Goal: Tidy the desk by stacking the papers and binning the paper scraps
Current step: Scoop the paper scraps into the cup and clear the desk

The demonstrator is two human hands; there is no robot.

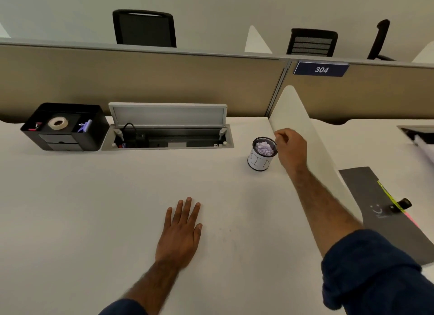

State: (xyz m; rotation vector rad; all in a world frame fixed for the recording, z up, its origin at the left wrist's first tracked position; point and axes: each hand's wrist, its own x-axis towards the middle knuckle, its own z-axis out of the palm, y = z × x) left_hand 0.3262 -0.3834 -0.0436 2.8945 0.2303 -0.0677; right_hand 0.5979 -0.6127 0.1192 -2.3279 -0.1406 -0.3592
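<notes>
The right hand (292,150) shows only its back, so whether its curled fingers pinch anything just beside the bin's right rim cannot be told. Handwritten lettering on the bin (259,161) is hard to read. It is a small round cup with a white paper wrap and a dark rim, holding crumpled, pale lilac paper scraps (264,148). Well in front of the bin and to its left, the left hand (180,232) lies palm down on the smooth white desk (94,209), fingers straight and slightly spread.
</notes>
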